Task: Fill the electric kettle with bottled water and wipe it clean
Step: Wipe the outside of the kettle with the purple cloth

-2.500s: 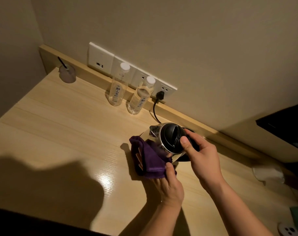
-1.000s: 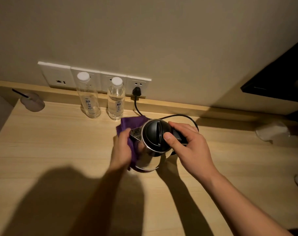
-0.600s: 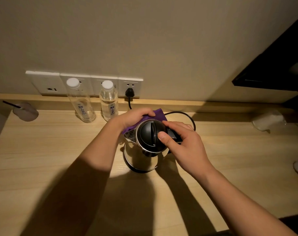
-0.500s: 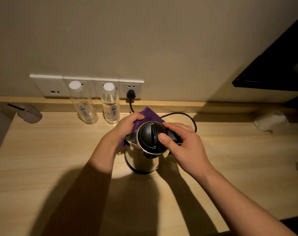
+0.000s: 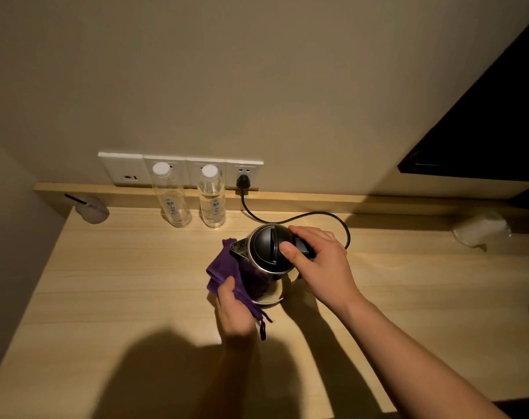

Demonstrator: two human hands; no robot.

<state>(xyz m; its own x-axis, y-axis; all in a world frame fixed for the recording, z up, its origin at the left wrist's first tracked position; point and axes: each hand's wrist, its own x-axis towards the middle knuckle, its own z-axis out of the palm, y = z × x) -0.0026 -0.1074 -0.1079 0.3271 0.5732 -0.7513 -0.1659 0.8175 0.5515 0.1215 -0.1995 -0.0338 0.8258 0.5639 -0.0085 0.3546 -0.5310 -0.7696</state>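
two hands on a shiny steel kettle, soft purple cloth alongside

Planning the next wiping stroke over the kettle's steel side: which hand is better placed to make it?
Left. The left hand already holds the purple cloth against the kettle wall below the spout. The right hand is occupied steadying the kettle at its handle, thumb on the lid.
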